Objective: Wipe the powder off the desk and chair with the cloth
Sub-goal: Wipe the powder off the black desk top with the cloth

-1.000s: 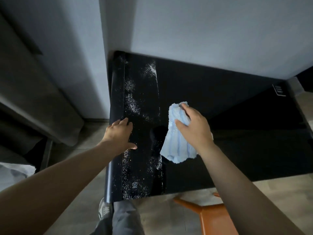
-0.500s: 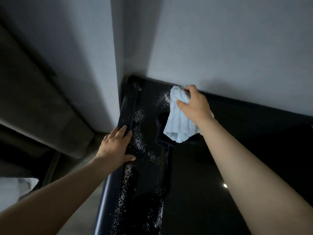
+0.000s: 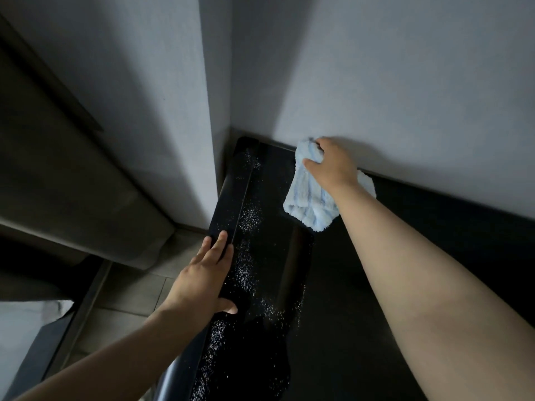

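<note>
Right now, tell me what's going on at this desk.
A person is wiping white powder off a black desk. The right hand grips a light blue cloth and presses it on the desk's far edge, against the wall. The left hand rests flat on the desk's left edge, fingers straight. Powder lies scattered in a strip along the left side, not yet wiped. No chair is in view.

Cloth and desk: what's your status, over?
Right hand grips cloth at far edge of desk, against wall. Left hand flat on left rim. Powder speckles left strip. Nothing in the way.
</note>
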Available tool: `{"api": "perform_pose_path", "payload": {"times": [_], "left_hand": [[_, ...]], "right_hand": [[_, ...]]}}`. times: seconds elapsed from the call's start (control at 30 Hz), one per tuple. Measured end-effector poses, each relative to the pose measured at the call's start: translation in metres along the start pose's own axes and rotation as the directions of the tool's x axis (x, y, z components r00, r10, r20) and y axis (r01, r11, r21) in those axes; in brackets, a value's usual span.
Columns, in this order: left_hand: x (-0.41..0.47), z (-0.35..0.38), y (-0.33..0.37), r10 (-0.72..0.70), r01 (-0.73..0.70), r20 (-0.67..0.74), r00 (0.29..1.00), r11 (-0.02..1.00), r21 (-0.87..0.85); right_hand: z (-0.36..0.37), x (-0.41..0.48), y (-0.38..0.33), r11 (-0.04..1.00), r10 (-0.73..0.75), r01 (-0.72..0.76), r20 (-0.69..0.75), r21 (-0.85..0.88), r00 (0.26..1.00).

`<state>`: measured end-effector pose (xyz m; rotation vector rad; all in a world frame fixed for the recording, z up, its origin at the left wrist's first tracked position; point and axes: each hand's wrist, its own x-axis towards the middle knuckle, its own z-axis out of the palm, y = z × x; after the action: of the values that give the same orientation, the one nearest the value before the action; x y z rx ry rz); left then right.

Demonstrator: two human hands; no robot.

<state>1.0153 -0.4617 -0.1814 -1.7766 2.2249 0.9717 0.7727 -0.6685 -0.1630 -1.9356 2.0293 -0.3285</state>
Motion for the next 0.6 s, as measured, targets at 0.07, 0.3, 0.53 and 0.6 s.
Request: {"api": "perform_pose_path", "payload": {"times": [0.07,0.3,0.53,0.6], "left_hand": [[0.000,-0.001,0.001,-0.001,0.001,0.002,1.000,1.000,-0.006],[-0.003,-0.004,0.003,0.001,0.000,0.005,1.000,1.000,-0.030],[-0.004,-0.008,0.006,-0.002,0.002,0.019,1.000,1.000,-0.004],[-0.005,-0.009,0.007,-0.003,0.003,0.022,1.000,1.000,-0.003]], "right_hand": [[0.008,0.003,0.001,0.997,0.011,-0.007,0.059,-0.074,0.998],[0.014,0.000,0.006,0.985,0.007,0.016,0.133,-0.170,0.991],[0.021,-0.026,0.007,0.980,-0.060,0.078,0.099,-0.184,0.993],[0.023,-0.036,0.006,0.976,-0.073,0.090,0.092,-0.198,0.993]]}}
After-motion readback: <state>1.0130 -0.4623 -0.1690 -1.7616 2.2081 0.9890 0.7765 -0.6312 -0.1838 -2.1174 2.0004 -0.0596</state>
